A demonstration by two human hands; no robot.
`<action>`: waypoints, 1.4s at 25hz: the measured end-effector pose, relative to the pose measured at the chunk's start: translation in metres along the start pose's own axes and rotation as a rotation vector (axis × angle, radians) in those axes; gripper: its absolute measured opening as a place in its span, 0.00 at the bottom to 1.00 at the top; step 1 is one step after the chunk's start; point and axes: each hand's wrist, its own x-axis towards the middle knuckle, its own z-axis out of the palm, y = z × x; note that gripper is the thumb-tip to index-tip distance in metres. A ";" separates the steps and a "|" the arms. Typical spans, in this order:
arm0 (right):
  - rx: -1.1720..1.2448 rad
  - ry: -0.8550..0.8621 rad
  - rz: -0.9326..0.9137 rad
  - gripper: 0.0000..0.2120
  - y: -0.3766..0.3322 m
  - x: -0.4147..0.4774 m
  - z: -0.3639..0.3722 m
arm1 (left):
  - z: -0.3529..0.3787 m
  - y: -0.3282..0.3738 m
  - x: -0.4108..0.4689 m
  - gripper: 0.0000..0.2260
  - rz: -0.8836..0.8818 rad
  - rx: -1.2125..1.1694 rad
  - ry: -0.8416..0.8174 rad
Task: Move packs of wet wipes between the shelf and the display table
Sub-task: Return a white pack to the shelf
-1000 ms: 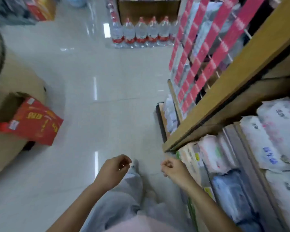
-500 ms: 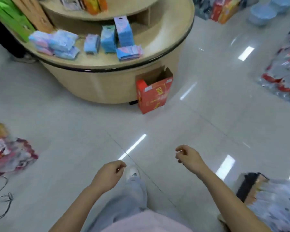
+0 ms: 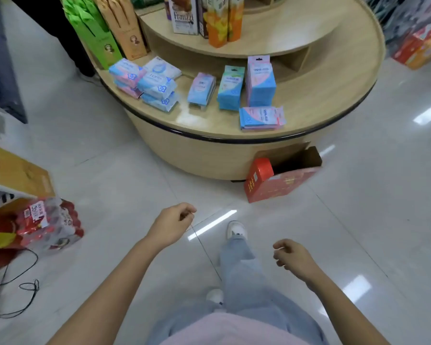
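A round wooden display table [image 3: 316,113] stands ahead of me with several packs of wet wipes on its lower ring. A stack of blue and pink packs [image 3: 144,82] lies at the left. Three packs stand upright in the middle [image 3: 230,88], and one flat pink and blue pack [image 3: 261,118] lies near the rim. My left hand [image 3: 171,225] and my right hand [image 3: 292,257] hang over the floor in front of me, fingers loosely curled, holding nothing. The shelf is out of view.
An open red carton [image 3: 276,180] sits on the floor against the table's base. Bottled drinks in plastic wrap [image 3: 47,225] and a black cable [image 3: 15,290] lie at the left. Tall boxes [image 3: 105,28] stand on the table's left side. Stacked cartons [image 3: 421,48] are at the far right.
My view has swung away from the shelf to the display table, which now looks closer. Both hands have stayed empty and low in front of me.
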 end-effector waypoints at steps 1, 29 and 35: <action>-0.013 -0.012 0.002 0.08 -0.014 0.017 -0.005 | -0.007 0.002 0.017 0.08 -0.016 -0.015 0.010; 0.360 0.102 -0.025 0.14 -0.594 0.404 0.076 | -0.471 0.052 0.541 0.12 0.176 0.073 0.088; 0.517 0.046 0.250 0.09 -0.602 0.475 0.119 | -0.408 0.024 0.656 0.26 -0.114 0.565 -0.319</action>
